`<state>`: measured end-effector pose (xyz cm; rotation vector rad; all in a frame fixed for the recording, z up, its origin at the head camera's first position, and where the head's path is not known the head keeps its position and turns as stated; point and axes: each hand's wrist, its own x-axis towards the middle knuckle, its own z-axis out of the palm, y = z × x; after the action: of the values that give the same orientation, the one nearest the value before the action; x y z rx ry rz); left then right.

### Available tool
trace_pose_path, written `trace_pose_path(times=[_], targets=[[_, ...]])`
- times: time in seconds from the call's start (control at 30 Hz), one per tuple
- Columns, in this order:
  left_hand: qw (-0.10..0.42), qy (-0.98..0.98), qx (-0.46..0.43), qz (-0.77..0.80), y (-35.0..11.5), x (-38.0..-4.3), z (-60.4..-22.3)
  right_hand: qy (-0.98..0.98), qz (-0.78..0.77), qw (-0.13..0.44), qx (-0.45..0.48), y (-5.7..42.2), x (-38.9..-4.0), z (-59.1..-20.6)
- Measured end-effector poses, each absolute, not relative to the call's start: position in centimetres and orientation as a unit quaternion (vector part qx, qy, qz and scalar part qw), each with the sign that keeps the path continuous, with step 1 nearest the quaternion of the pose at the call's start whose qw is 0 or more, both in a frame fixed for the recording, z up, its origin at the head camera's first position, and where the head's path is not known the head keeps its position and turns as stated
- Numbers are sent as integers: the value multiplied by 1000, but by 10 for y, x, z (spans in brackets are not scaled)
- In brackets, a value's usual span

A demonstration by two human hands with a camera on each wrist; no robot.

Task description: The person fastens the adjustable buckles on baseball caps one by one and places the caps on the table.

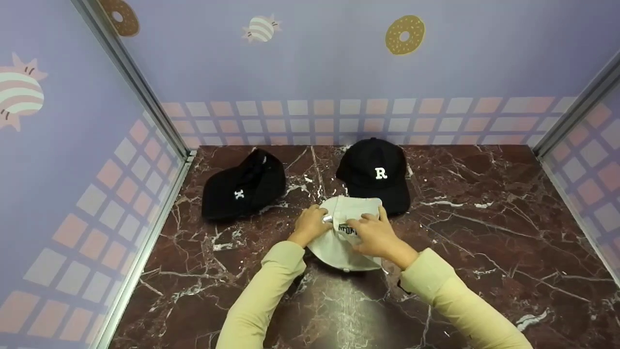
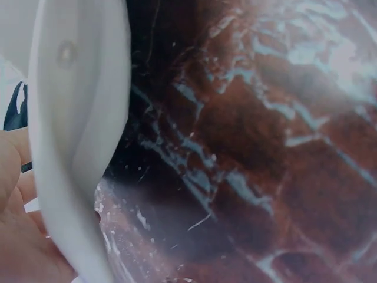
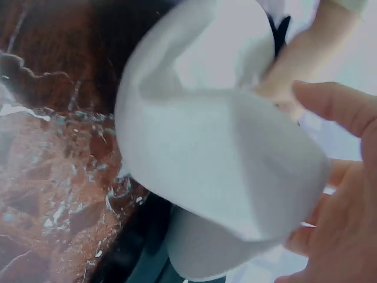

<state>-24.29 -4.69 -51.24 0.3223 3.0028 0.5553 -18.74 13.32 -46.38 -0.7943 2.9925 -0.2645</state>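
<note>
A white baseball cap with a dark lettered patch is between both hands in the head view, its metal strap buckle facing up. The left hand grips the cap's left side by the buckle. On the opposite side, the right hand holds the cap beside the lettering, fingers bent over it. In the right wrist view, the white cloth looks folded and the right fingers go partly behind its edge. The left wrist view has the left hand behind a curved white edge.
A black cap with a white R sits upright just beyond the white cap. Another black cap lies tipped over at the left. The dark red marbled tabletop is bounded by purple patterned walls and a metal edge strip.
</note>
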Motion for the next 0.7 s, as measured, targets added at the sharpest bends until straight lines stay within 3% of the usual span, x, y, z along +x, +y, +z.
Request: trace_pose_path(times=[0.4, 0.47, 0.57, 0.6, 0.63, 0.7], targets=[[63, 966, 114, 223, -72, -251, -503, 942, -161, -24, -295, 140, -179, -474], [33, 956, 148, 252, -81, -270, -538, 935, -200, -15, -293, 143, -182, -472], [-3, 936, 207, 285, -92, -294, -581, 915, -286, 36, -281, 149, -186, -464], [8, 928, 213, 305, -94, -298, -587, 904, -322, 62, -274, 151, -188, -463], [22, 920, 214, 329, -95, -301, -590, 891, -358, 90, -265, 154, -190, -461], [66, 907, 195, 366, -92, -284, -556, 858, -427, 146, -245, 160, -194, -457]])
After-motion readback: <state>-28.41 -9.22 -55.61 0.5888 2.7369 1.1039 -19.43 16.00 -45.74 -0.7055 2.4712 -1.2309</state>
